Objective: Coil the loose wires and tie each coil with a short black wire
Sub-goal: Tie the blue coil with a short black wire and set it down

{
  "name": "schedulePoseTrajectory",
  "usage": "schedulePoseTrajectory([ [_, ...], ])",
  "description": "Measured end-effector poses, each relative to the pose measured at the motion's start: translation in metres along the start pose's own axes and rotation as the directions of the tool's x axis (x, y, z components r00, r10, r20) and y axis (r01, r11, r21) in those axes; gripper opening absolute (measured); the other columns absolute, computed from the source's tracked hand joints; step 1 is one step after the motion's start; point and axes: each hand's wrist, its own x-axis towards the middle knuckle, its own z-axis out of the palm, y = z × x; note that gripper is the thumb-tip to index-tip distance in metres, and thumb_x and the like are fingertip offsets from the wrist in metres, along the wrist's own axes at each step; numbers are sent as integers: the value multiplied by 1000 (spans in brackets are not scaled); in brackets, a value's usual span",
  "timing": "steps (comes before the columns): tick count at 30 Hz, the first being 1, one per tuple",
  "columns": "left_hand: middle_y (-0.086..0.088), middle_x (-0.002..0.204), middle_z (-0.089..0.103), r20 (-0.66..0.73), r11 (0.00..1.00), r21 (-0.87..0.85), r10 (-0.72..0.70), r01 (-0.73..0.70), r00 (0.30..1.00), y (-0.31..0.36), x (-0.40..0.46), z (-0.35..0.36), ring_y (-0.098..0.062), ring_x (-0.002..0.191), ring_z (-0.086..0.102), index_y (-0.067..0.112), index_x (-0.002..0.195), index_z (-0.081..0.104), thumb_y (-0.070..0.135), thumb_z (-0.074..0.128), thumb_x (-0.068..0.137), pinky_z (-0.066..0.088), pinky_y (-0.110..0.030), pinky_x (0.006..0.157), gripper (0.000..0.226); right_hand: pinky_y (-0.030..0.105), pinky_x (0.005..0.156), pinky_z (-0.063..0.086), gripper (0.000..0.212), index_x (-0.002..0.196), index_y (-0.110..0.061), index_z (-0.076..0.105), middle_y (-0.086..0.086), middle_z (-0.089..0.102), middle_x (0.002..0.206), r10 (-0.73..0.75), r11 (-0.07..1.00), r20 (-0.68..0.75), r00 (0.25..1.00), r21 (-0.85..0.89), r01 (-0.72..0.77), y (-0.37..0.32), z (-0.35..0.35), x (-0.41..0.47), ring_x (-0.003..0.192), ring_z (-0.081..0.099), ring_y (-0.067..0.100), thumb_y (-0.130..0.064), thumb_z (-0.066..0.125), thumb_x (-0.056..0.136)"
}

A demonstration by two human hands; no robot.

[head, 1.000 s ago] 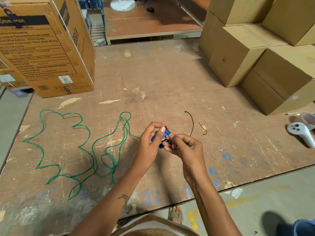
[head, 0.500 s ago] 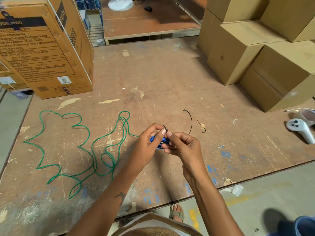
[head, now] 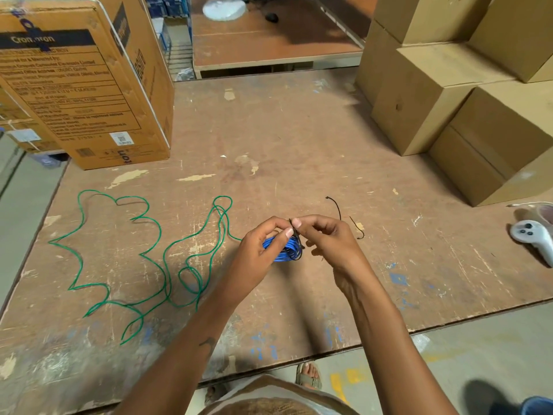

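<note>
The left hand [head: 263, 250] grips the small coil of thin blue plastic-coated wire [head: 282, 250] between both hands, while the right hand [head: 326, 238] pinches the short black tie wire [head: 296, 235] wrapped across it. Best to twist the 2 ends snugly, keeping the loops bunched. The loose, springy green wire [head: 161, 253] sprawls left of the left hand, uncoiled; 2 spare black wire pieces [head: 338, 206] lie just beyond the right hand.
</note>
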Motion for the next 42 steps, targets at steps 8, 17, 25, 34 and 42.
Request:
schedulePoseTrajectory([
  [8, 5, 94, 71, -25, 999, -50, -15, 14, 1000, -1, 2, 3, -14, 93, 68, 9, 99, 64, 9, 55, 105, 51, -34, 89, 10, 25, 72, 54, 21, 104, -10, 80, -4, 74, 79, 26, 1000, 93, 995, -3, -25, -6, 6, 14, 69, 63, 3, -28, 69, 103],
  [17, -2, 98, 70, 21, 997, -66, -32, 34, 999, 1, 8, 5, -14, 97, 66, 6, 100, 65, 9, 55, 106, 50, -32, 91, 12, 15, 60, 45, 16, 89, -13, 77, -1, 68, 73, 3, 998, -1, 1000, 57, -3, 0, 6, 28, 64, 56, 6, -21, 70, 102],
  [25, -19, 90, 61, 72, 952, -244, -173, 186, 982, -7, 7, 17, -15, 81, 52, 9, 92, 56, 19, 55, 105, 42, -21, 69, 17, 25, 53, 43, 19, 88, -15, 73, -2, 67, 77, 68, 989, -160, 985, 143, -45, 5, 17, 84, 49, 51, 4, -24, 68, 104],
  [34, 4, 61, 35, -123, 935, -323, -194, 145, 973, -6, 24, 1, 1, 50, 31, -3, 89, 50, 3, 50, 106, 35, -9, 53, 18, 30, 76, 57, 28, 107, -15, 82, 9, 76, 94, 160, 973, 196, 967, 133, -188, 10, 18, 51, 86, 68, 22, -38, 68, 101],
  [42, 4, 60, 38, -167, 942, -300, -208, 151, 964, -22, 24, 1, -9, 55, 36, 15, 78, 46, 14, 61, 103, 41, -26, 64, 29, 28, 70, 52, 14, 93, -10, 74, 3, 71, 76, -12, 997, 21, 1000, 73, 10, 15, 36, 54, 70, 63, 14, -14, 66, 104],
])
